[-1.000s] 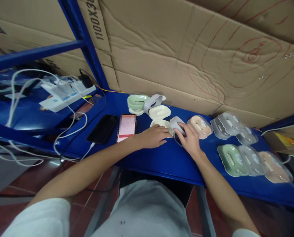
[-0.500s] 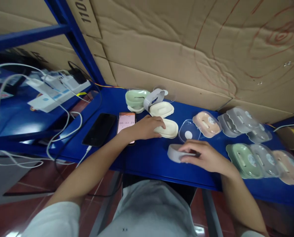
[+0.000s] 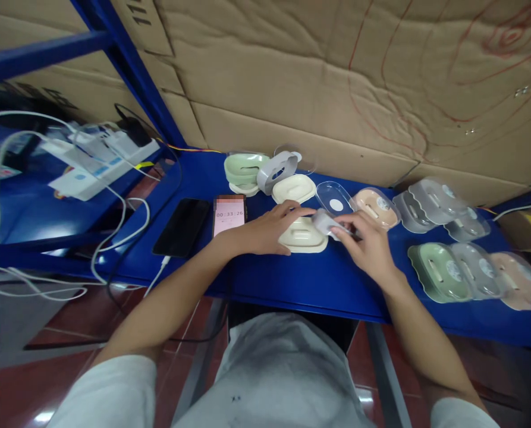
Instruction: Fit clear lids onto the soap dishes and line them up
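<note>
Right hand (image 3: 368,242) grips gray ring (image 3: 323,221) at right end of cream base (image 3: 299,239). Base lies on blue worktop (image 3: 269,282); left hand (image 3: 267,229) spans its left end, can't tell if grip is closed.

On the near side of the cream base (image 3: 307,241), a bare strip of worktop (image 3: 287,276) leaves a low passage. On its far side, the cream dish (image 3: 294,188), the gray ring (image 3: 265,178) and, beyond them, the cardboard wall (image 3: 265,107) bar the way. The left hand (image 3: 265,230) blocks its left end, with the lit phone (image 3: 229,220) farther left; the right hand (image 3: 368,242), holding a gray piece (image 3: 322,222), blocks its right end, with rows of lidded boxes (image 3: 446,272) farther right.
</note>
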{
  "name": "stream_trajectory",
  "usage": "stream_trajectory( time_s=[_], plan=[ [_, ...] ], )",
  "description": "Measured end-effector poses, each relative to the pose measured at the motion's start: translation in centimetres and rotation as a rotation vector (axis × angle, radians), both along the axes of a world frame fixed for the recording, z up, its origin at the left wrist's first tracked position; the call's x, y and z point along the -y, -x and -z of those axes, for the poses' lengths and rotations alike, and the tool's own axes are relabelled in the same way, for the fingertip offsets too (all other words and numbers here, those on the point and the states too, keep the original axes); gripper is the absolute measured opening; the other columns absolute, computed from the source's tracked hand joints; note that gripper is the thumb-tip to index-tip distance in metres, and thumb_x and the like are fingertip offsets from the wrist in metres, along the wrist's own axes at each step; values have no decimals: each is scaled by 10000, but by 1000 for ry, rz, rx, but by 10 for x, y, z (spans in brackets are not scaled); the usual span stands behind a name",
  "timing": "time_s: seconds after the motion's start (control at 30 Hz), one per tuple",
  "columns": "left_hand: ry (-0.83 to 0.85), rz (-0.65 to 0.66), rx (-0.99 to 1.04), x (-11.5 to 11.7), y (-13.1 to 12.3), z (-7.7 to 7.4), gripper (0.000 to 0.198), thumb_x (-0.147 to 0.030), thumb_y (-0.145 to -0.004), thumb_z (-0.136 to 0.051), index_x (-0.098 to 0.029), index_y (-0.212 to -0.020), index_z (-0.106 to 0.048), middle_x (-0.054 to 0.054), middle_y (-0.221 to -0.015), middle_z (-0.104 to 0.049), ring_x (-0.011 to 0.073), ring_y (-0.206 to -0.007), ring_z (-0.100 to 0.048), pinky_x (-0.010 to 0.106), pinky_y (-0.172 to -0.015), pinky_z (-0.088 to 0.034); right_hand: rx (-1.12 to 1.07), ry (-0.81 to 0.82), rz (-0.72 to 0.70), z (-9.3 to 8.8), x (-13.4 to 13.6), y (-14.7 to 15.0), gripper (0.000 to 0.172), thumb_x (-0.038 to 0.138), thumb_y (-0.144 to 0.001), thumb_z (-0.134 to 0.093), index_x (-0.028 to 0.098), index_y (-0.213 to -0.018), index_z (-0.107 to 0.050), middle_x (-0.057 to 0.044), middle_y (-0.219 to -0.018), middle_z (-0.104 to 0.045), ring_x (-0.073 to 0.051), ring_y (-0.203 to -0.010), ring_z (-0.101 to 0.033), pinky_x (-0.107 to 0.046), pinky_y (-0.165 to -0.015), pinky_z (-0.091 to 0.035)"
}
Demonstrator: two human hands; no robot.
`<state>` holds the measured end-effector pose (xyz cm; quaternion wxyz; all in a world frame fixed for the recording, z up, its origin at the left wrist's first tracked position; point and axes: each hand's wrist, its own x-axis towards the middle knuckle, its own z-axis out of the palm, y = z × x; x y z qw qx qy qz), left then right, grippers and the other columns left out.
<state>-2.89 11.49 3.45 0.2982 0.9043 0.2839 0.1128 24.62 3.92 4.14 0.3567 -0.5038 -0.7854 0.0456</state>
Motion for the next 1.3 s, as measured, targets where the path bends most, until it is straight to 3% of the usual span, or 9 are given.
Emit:
stream_trajectory(
  time_s=[0.17, 0.37, 0.53, 0.63, 0.83, 0.97, 1.1, 1.2, 1.3],
  plan=[
    [-57, -4, 75, -2, 1, 10, 1245, -222, -781, -906, -392, -1712, -96, 120, -1799, 3, 407, -1667, -115, 576, -1294, -325, 178, 31, -295, 28, 0, 25, 290, 369, -1090, -563, 233, -1305, -702, -87, -1288, -760, -247, -1237, -698, -446, -1074, -544],
    [-125, 20, -105, -10, 3, 11, 1009, -344, -834, -874, -326, -1673, -313, 149, -1752, -289, 401, -1625, -260, 590, -1281, -296, 278, 68, -387, 36, 2, 33, 447, 214, -1092, -509, 280, -1528, -582, -60, -1493, -666, -228, -1416, -607, -488, -1208, -491],
    [-74, 28, -163, -11, 3, 10, 1037, -430, -862, -842, -294, -1701, -250, 172, -1739, -316, 399, -1604, -315, 559, -1253, -327, 371, 111, -381, 32, 2, 31, 467, 182, -1092, -484, 311, -1530, -582, -48, -1525, -641, -231, -1443, -582, -521, -1244, -438],
    [-48, 44, -120, -12, 5, 10, 1011, -469, -876, -819, -312, -1698, -251, 145, -1693, -408, 385, -1562, -391, 537, -1240, -342, 268, 94, -378, 29, -5, 20, 407, 281, -1106, -494, 318, -1492, -617, -32, -1478, -679, -219, -1402, -615, -482, -1211, -471],
    [86, 86, -165, -13, 12, 0, 1182, -581, -786, -880, -374, -1710, -173, 127, -1761, -296, 425, -1609, -285, 641, -1275, -212, 95, 66, 136, 38, -33, -18, 369, 334, -1050, -565, 186, -1365, -687, -165, -1426, -693, -363, -1378, -602, -635, -1174, -406],
    [120, 80, -97, -15, 13, -1, 1168, -644, -796, -847, -350, -1711, -183, 139, -1762, -299, 422, -1615, -288, 640, -1278, -217, -17, 144, 124, 48, -44, -28, 228, 396, -1020, -619, 203, -1026, -740, -123, -1091, -794, -321, -1091, -726, -591, -1075, -489],
    [119, 47, -64, -17, 12, 0, 1091, -592, -801, -851, -309, -1682, -271, 145, -1709, -402, 401, -1555, -413, 601, -1265, -284, -261, 161, 79, 48, -48, -30, 347, 517, -1077, -493, 256, -1278, -603, -56, -1017, -767, -213, -922, -747, -387, -817, -608],
    [123, 48, -50, -19, 15, 1, 1079, -554, -778, -874, -322, -1663, -301, 126, -1691, -432, 385, -1528, -456, 542, -1232, -365, -670, 228, 83, 47, -52, -34, 492, 599, -1032, -557, 318, -1427, -475, 6, -891, -693, -166, -699, -682, -285, -571, -530],
    [173, 22, -10, -20, 17, 4, 1176, -514, -742, -905, -319, -1687, -233, 133, -1668, -460, 362, -1510, -490, 477, -1206, -417, -868, 326, 62, 47, -56, -42, 479, 613, -982, -622, 337, -1366, -547, 29, -826, -590, -142, -627, -581, -260, -497, -434]
  ],
)
